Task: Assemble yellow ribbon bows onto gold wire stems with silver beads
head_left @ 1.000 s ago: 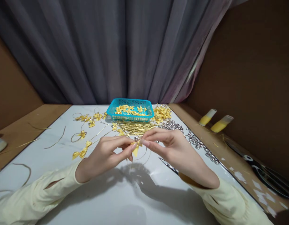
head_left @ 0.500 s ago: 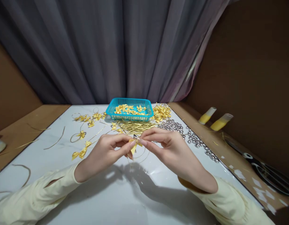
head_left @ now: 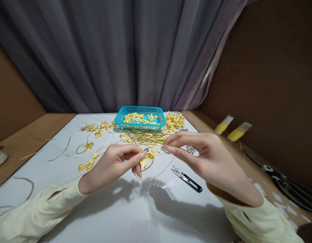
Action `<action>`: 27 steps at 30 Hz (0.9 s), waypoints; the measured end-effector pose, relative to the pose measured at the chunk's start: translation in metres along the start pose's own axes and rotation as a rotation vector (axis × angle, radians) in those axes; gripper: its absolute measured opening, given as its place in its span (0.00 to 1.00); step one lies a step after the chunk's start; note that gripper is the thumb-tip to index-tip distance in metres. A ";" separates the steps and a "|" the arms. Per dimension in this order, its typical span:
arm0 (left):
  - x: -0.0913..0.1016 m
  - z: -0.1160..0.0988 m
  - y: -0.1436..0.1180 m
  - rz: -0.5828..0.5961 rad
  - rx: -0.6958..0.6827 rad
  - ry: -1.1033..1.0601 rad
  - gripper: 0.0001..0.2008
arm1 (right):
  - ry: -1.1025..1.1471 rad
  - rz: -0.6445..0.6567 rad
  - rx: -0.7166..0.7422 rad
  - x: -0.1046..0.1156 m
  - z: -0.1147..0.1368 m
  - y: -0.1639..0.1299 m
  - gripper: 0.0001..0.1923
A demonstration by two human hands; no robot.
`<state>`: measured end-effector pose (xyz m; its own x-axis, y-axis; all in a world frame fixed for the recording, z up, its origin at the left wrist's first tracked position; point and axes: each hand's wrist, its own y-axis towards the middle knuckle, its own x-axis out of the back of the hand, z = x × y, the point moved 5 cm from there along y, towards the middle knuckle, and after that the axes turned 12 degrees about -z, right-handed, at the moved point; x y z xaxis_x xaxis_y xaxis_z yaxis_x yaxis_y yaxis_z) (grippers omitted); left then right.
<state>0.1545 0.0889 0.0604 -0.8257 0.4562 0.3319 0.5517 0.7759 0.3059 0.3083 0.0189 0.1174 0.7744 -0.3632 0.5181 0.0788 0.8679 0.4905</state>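
My left hand (head_left: 112, 165) pinches a small yellow ribbon bow (head_left: 147, 157) with a tiny silver bell at its top, a little above the white table (head_left: 125, 216). A thin gold cord loop (head_left: 158, 168) hangs from the bow and curves toward my right hand (head_left: 209, 158). That hand is a short way to the right of the bow, thumb and forefinger pinched on the cord's end. Small black thread snips (head_left: 187, 179) lie on the table just below my right hand.
A blue basket (head_left: 140, 118) of yellow bows stands at the back. Beside it lie gold cords (head_left: 148, 136), a pile of bows (head_left: 174, 122) and finished bows with loops (head_left: 88, 146). Two yellow spools (head_left: 233, 130) and large black scissors (head_left: 285, 185) lie at the right.
My right hand has drawn away to the right from the bow, pulling the cord with it and uncovering the snips. My left hand stays where it was, still pinching the bow.
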 end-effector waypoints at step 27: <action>-0.003 0.003 0.000 0.153 0.180 -0.086 0.10 | 0.013 0.154 0.435 -0.023 0.004 -0.010 0.13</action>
<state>0.1570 0.0889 0.0567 -0.7453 0.6039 0.2827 0.6477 0.7564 0.0917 0.2873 0.0173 0.1039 0.7643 -0.2341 0.6008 -0.3067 0.6876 0.6581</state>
